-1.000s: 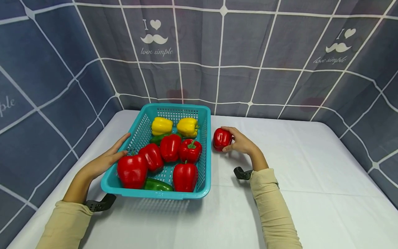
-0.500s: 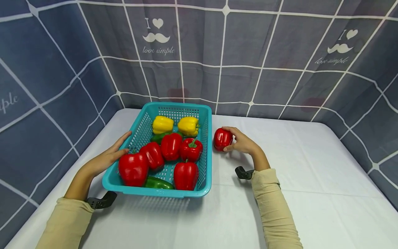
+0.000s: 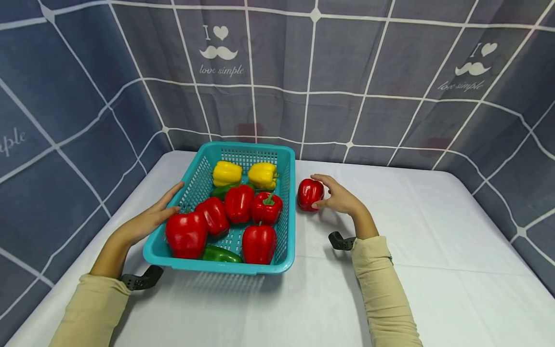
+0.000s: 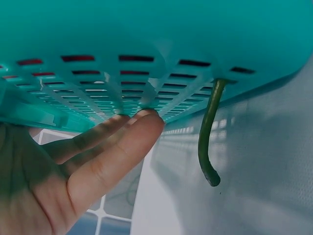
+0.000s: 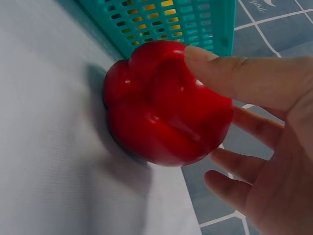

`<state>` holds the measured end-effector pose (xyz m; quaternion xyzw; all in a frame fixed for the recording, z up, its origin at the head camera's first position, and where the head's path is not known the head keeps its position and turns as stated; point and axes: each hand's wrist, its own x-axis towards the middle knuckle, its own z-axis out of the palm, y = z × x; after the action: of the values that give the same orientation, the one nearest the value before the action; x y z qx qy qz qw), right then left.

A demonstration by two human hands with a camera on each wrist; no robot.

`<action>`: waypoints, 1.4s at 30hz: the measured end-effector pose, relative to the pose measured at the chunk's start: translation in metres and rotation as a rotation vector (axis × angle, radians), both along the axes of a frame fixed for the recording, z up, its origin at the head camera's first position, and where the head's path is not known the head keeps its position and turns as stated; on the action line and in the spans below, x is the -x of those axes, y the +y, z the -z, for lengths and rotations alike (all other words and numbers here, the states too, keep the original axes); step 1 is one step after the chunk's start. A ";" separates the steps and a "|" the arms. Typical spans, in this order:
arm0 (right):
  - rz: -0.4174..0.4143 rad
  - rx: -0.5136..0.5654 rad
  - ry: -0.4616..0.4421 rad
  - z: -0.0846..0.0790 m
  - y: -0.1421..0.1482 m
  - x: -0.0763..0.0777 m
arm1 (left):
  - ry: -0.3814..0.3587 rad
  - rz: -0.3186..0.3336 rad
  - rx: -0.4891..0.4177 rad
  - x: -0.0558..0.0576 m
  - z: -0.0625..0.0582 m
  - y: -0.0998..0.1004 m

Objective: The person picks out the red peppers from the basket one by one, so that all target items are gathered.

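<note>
My left hand (image 3: 145,222) lies along the left side of the teal plastic basket (image 3: 288,241), its fingers extended. In the left wrist view, the fingertips (image 4: 146,120) touch the slotted wall, and a curved green stem (image 4: 209,134) pokes out through a slot. Just right of the basket, a red bell pepper (image 3: 310,194) sits on the white cloth. My right hand (image 3: 340,196) is spread loosely around its right side. In the right wrist view, the thumb overlaps the pepper (image 5: 168,107), while the other fingers stand partly behind it and apart.
Inside the basket are two yellow bell peppers (image 3: 262,176), several red bell peppers (image 3: 186,235) and green peppers (image 3: 221,254). The white-covered table (image 3: 433,231) extends to the right. Grey checked curtains (image 3: 338,115) hang at the back and both sides.
My right hand's fingers have loosened and drawn slightly away from the red bell pepper, which stays beside the basket. My left hand keeps its place on the basket. The view has shifted slightly.
</note>
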<state>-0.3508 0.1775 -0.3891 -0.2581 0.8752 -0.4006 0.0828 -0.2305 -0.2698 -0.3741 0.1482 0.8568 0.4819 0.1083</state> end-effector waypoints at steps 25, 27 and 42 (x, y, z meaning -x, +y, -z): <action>-0.013 -0.042 0.127 -0.035 -0.021 -0.026 | 0.007 0.008 0.000 0.002 0.000 -0.001; -0.029 -0.044 0.127 -0.037 -0.024 -0.029 | 0.004 0.009 -0.001 0.002 0.000 -0.001; -0.205 -0.054 0.220 -0.053 -0.049 -0.061 | 0.009 0.007 0.004 0.003 0.001 -0.001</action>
<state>-0.2898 0.1282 -0.3364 -0.3860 0.8586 -0.3357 0.0339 -0.2333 -0.2704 -0.3750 0.1531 0.8576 0.4793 0.1062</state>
